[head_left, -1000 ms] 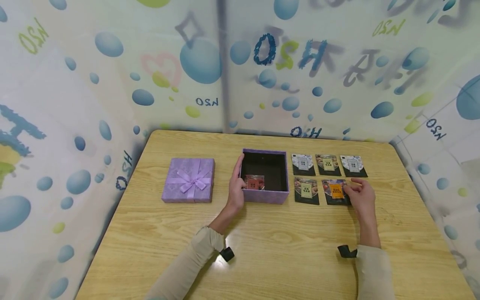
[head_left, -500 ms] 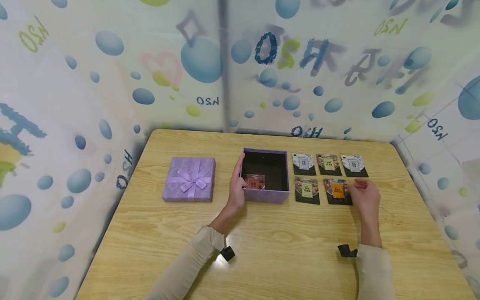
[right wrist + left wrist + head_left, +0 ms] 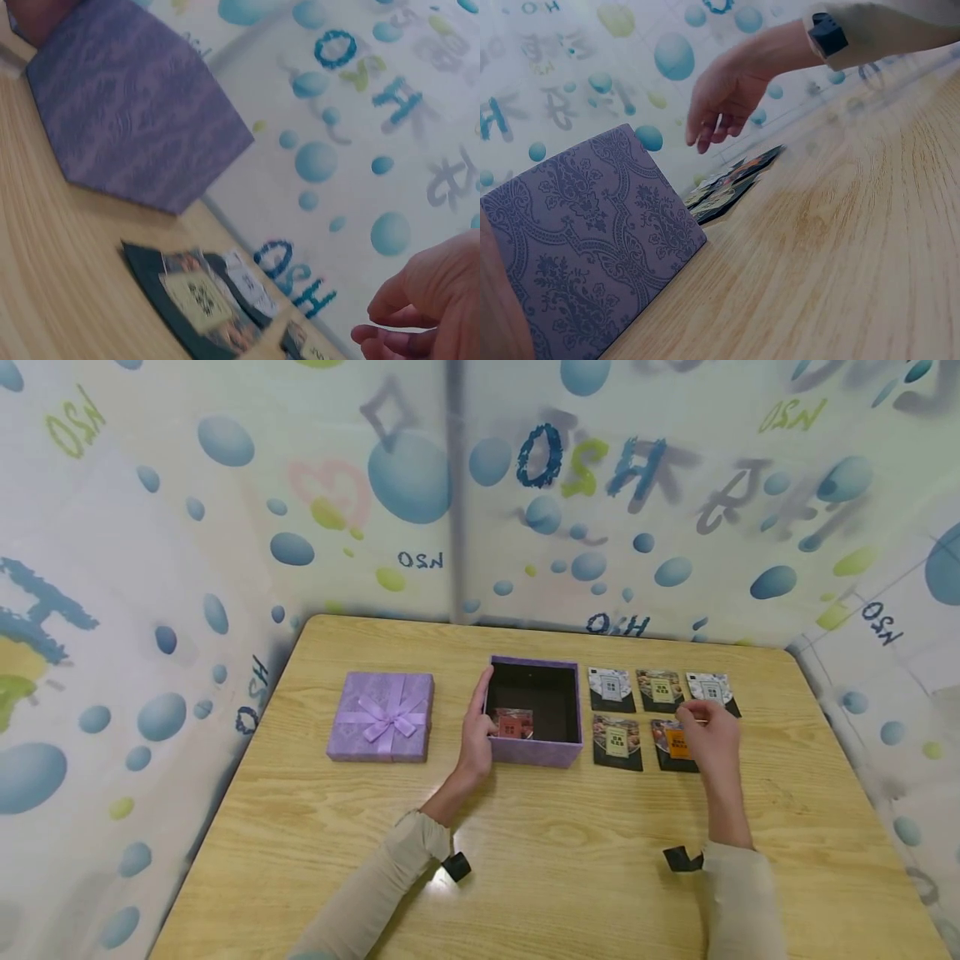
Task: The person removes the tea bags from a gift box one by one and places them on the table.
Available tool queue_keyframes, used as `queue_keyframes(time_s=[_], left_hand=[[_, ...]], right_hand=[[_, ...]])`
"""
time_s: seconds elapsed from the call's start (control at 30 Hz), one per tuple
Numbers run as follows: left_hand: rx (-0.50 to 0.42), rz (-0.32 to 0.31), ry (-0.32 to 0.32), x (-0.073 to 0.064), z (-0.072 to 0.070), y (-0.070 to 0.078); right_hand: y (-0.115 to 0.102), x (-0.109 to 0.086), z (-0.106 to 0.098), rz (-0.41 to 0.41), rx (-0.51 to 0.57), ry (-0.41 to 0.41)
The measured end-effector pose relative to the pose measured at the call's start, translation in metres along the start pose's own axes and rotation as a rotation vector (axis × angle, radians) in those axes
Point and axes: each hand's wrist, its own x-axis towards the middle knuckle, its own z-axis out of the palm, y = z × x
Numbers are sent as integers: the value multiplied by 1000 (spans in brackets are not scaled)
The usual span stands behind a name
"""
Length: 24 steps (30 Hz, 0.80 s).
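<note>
My left hand (image 3: pixel 476 739) holds the left wall of an open purple box (image 3: pixel 538 753), fingers along the outside and thumb over the rim. Inside the box's dark interior lies a red packet (image 3: pixel 514 724). My right hand (image 3: pixel 711 735) hovers above the packets with loosely bent fingers and nothing between them; the left wrist view shows it raised off the table. Partly beneath it in the head view is an orange-labelled packet (image 3: pixel 677 743). Around it lie green-labelled packets (image 3: pixel 617 742) and white ones (image 3: pixel 611 688), in two rows right of the box.
A purple lid (image 3: pixel 381 717) with a ribbon bow lies left of the box. Everything rests on a wooden table (image 3: pixel 570 860), with a patterned wall sheet (image 3: pixel 637 527) along its back edge. Black wrist cameras (image 3: pixel 456 866) sit at both cuffs.
My right hand has left the right edge of the orange-labelled packet and moved up and slightly left, over the packets. The left hand stays on the box.
</note>
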Motion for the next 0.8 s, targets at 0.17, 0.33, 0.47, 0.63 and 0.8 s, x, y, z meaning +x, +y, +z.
queue_keyframes(time_s=[0.17,0.33,0.47,0.63,0.8], left_hand=[[2,4,-3,0,0,0],[-8,8,-8,0,-1,-2],[-5,6,-11,-1,-1,-2],[2,10,-12,0,-2,-3],[5,19,-12,0,-2,-4]], right_hand=[[-21,-4,12,-80,67,-87],[-41,-7,24,-70,119,-182],[-52,-8,36,-102,155,-255],[-69,-14,50,-170,178,-289],[-84,-17,63,-259,171,-270]])
